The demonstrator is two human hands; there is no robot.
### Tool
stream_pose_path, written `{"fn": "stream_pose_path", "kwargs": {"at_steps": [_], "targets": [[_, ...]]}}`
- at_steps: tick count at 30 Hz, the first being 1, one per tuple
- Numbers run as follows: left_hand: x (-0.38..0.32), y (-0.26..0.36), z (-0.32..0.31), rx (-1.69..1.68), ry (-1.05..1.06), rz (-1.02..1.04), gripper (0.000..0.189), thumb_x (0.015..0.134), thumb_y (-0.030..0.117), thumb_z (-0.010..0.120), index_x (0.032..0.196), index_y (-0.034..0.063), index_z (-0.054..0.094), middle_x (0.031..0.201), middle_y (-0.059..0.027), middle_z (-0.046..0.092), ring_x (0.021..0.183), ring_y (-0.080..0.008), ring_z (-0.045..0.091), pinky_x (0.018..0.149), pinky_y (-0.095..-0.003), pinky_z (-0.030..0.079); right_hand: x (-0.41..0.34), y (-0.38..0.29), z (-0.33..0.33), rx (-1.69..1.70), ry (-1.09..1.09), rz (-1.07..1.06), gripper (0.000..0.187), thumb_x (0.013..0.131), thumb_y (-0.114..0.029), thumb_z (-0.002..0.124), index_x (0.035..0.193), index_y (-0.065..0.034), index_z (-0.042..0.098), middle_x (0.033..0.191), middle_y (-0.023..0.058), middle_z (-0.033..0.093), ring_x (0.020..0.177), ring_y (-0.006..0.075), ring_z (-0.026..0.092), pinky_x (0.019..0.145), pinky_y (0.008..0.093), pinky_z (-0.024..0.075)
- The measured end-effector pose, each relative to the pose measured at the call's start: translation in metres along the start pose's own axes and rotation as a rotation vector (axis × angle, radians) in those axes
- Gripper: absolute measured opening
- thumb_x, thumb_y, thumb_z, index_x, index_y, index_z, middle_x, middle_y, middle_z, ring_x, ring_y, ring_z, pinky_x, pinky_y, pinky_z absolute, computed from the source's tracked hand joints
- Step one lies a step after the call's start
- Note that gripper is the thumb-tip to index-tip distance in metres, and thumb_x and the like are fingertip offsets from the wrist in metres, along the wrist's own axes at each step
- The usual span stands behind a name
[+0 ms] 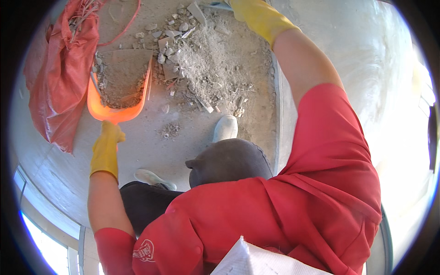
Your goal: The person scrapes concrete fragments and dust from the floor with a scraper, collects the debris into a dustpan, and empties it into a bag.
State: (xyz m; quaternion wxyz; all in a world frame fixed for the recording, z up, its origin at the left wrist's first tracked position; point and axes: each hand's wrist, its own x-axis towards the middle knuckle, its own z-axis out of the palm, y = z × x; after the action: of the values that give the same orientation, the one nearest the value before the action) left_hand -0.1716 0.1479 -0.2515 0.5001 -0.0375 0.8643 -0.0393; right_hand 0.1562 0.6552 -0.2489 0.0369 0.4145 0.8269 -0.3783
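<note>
My left hand (106, 149), in a yellow rubber glove, grips the handle of an orange plastic dustpan (115, 113). The dustpan rests on the floor, loaded with grey dust and small rubble (120, 79). My right hand (261, 19), gloved the same way, reaches to the top edge of the view. Its fingers are around a grey-blue flat tool (218, 5), which the frame cuts off, so its kind is unclear. Below that hand spreads a debris heap (220, 65) of dust, stone bits and broken tile pieces (197, 13), close to the dustpan's right side.
A red woven sack (62, 86) stands left of the dustpan, touching or nearly touching it, with its cord (129, 25) trailing on the concrete floor (151, 137). A raised ledge (280, 113) borders the debris on the right. My shoe (226, 128) is at the heap's near edge.
</note>
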Motion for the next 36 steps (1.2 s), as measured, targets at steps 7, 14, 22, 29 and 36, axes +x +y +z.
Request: {"fn": "stream_pose_path", "kwargs": {"at_steps": [7, 14, 22, 29, 36], "targets": [[-0.025, 0.006, -0.002, -0.132, 0.040, -0.022, 0.028, 0.095, 0.021, 0.050, 0.113, 0.0004, 0.056, 0.081, -0.0177, 0.067, 0.065, -0.0263, 0.063, 0.058, -0.0407, 0.051, -0.096, -0.046, 0.000, -0.317, -0.518, 0.255, 0.022, 0.102, -0.005, 0.049, 0.122, -0.0043, 0.059, 0.101, 0.0076, 0.066, 0.086, 0.0134, 0.063, 0.075, 0.0283, 0.0510], [-0.022, 0.002, -0.005, -0.189, -0.010, 0.076, 0.040, 0.095, 0.022, 0.049, 0.126, -0.0024, 0.049, 0.090, -0.0212, 0.069, 0.069, -0.0280, 0.065, 0.060, -0.0406, 0.052, -0.200, -0.013, 0.052, -0.157, -0.476, 0.337, 0.027, 0.098, -0.004, 0.056, 0.124, -0.0032, 0.061, 0.108, 0.0125, 0.067, 0.089, 0.0246, 0.066, 0.078, 0.0328, 0.0546], [-0.018, 0.009, -0.003, -0.056, -0.049, 0.220, 0.028, 0.098, 0.013, 0.044, 0.122, -0.0015, 0.048, 0.090, -0.0256, 0.067, 0.069, -0.0294, 0.066, 0.056, -0.0398, 0.054, -0.178, 0.028, 0.018, -0.133, 0.174, 0.710, 0.024, 0.090, -0.005, 0.057, 0.113, -0.0021, 0.063, 0.098, 0.0215, 0.071, 0.091, 0.0358, 0.070, 0.073, 0.0426, 0.0554], [-0.013, -0.006, -0.006, 0.034, -0.019, 0.104, 0.018, 0.098, 0.015, 0.043, 0.110, 0.0023, 0.049, 0.078, -0.0144, 0.063, 0.061, -0.0230, 0.057, 0.051, -0.0392, 0.044, -0.195, -0.030, 0.063, 0.007, -0.050, 0.622, 0.032, 0.085, -0.004, 0.064, 0.115, -0.0105, 0.067, 0.108, 0.0189, 0.071, 0.102, 0.0355, 0.069, 0.088, 0.0394, 0.0547], [-0.007, -0.005, -0.008, -0.013, -0.050, 0.176, 0.024, 0.098, 0.016, 0.044, 0.114, -0.0007, 0.051, 0.083, -0.0151, 0.065, 0.061, -0.0233, 0.058, 0.054, -0.0378, 0.046, -0.197, 0.003, 0.066, -0.021, 0.103, 0.791, 0.029, 0.084, -0.004, 0.067, 0.113, -0.0047, 0.067, 0.103, 0.0201, 0.071, 0.099, 0.0356, 0.070, 0.084, 0.0408, 0.0556]]}}
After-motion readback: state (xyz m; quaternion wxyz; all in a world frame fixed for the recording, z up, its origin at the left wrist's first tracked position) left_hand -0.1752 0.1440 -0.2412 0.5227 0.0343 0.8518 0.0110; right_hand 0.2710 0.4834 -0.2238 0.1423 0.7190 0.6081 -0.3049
